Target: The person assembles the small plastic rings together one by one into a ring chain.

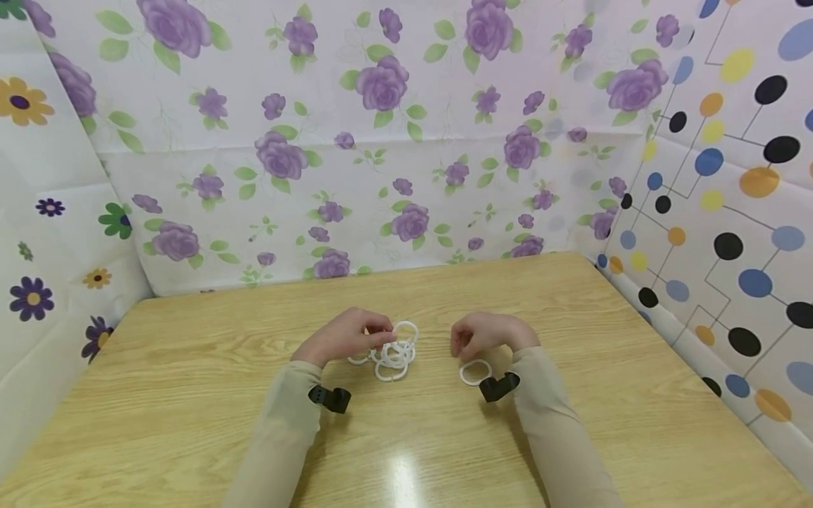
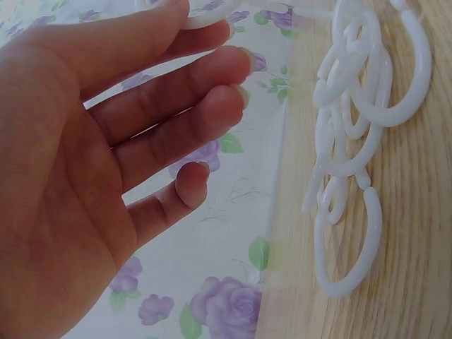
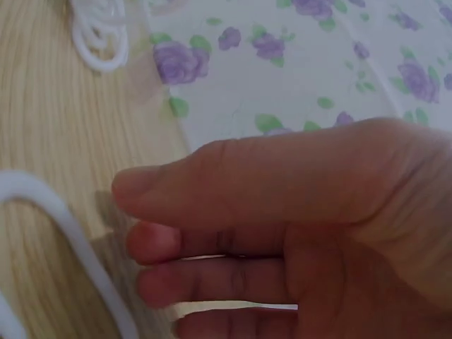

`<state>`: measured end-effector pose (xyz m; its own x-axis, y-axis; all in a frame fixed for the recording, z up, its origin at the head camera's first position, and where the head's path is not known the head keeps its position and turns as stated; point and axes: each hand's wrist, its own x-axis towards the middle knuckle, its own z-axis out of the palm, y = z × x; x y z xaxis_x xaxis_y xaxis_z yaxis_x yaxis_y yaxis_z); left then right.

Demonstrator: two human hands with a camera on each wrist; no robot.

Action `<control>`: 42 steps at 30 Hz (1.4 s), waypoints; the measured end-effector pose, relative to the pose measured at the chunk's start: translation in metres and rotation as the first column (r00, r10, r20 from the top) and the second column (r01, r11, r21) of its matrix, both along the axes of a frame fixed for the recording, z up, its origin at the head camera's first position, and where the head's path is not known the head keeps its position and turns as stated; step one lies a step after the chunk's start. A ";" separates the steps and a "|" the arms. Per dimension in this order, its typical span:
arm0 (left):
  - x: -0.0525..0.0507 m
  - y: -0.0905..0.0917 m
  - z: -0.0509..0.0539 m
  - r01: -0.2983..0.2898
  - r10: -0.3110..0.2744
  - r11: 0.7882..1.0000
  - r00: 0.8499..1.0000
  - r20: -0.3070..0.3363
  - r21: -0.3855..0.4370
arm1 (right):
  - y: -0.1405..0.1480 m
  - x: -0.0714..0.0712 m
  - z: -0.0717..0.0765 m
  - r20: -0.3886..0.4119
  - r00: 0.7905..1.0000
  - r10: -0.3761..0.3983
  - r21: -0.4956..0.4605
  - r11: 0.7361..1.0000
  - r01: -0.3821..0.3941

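Observation:
My left hand point(image 1: 352, 335) pinches a white plastic ring link point(image 2: 216, 15) between thumb and forefinger; its other fingers are loosely bent and apart in the left wrist view. Beside and below that hand, a tangled heap of white links point(image 1: 395, 356) lies on the table, several of them overlapping. One link in the heap point(image 2: 372, 233) shows a small gap in its loop. To the right, my right hand point(image 1: 492, 331) hovers low, fingers loosely curled and holding nothing. A single white link point(image 1: 461, 374) lies flat on the wood just below it, apart from the heap.
The wooden table point(image 1: 190, 423) reaches back to a flowered cloth point(image 1: 356, 176). A dotted cloth point(image 1: 692, 233) hangs along the right side, another flowered cloth point(image 1: 57, 247) along the left. Both wrists wear a black camera point(image 1: 333, 399).

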<state>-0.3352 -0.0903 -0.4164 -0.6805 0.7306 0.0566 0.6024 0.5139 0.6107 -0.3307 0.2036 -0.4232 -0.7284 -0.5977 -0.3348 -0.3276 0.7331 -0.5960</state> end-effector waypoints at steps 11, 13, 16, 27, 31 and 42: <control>0.002 0.000 0.001 0.030 -0.030 1.000 1.000 0.007 -0.002 | -0.002 -0.004 -0.012 0.103 0.994 0.023 -0.015 1.000 -0.021; 0.001 -0.001 0.000 0.045 -0.045 0.999 0.999 -0.004 0.003 | -0.003 -0.004 -0.012 0.092 0.995 0.033 -0.011 0.999 -0.032; 0.000 -0.002 -0.001 0.046 -0.047 0.999 0.999 -0.010 -0.006 | -0.003 -0.004 -0.012 0.079 0.996 0.048 -0.011 0.999 -0.047; 0.001 -0.002 0.002 0.004 -0.003 1.000 1.000 0.023 -0.019 | -0.003 -0.005 -0.011 0.009 0.998 0.066 -0.052 0.997 -0.066; 0.001 -0.003 0.001 -0.001 0.001 1.000 0.999 0.033 -0.017 | -0.005 -0.005 -0.013 -0.026 0.999 0.023 -0.067 0.997 -0.024; -0.001 -0.003 0.001 0.003 -0.003 1.000 1.000 0.027 -0.020 | -0.004 -0.009 -0.017 -0.056 0.998 0.003 -0.041 0.999 -0.006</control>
